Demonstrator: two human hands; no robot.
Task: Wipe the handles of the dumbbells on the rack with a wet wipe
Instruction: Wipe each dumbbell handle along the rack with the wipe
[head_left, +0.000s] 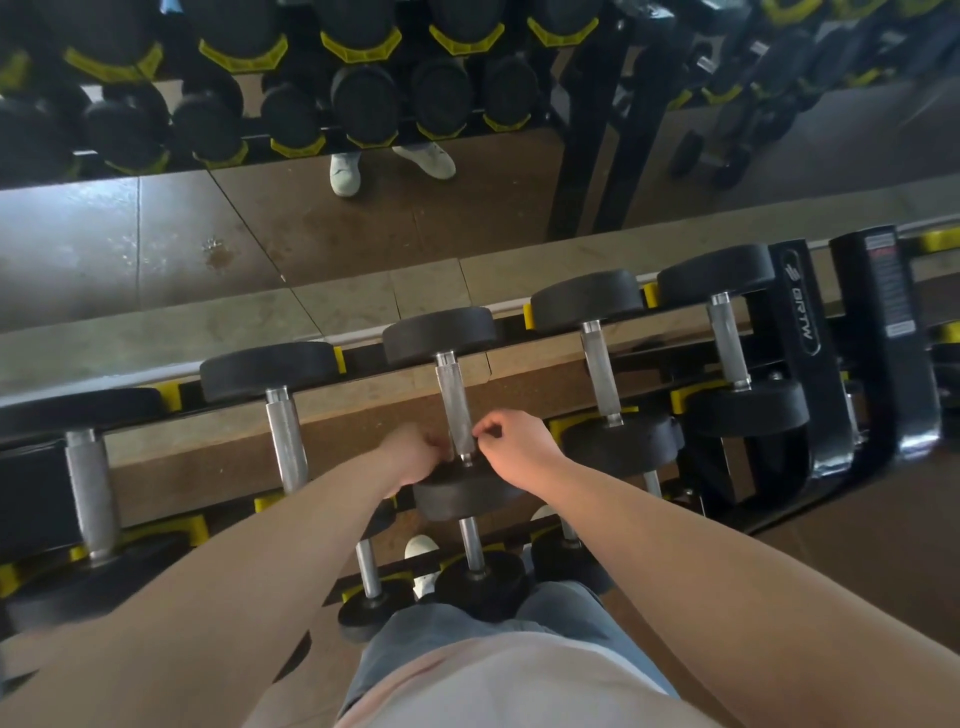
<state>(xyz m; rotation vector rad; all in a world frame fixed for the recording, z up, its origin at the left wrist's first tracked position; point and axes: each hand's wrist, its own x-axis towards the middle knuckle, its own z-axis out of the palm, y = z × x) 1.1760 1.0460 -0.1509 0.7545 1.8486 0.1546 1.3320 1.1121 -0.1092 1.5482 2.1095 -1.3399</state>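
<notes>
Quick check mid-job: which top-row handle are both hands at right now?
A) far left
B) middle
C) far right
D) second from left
B: the left hand and the right hand flank the near end of the middle handle, one on each side, with fingers curled against it.

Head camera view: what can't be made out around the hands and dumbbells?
In the head view:
Wet wipe: not visible; curled fingers of the left hand and right hand would hide it.
Middle dumbbell handle: near end covered by both hands.
Leftmost dumbbell: cut off by the left edge.
Rack label: print too small.
</notes>
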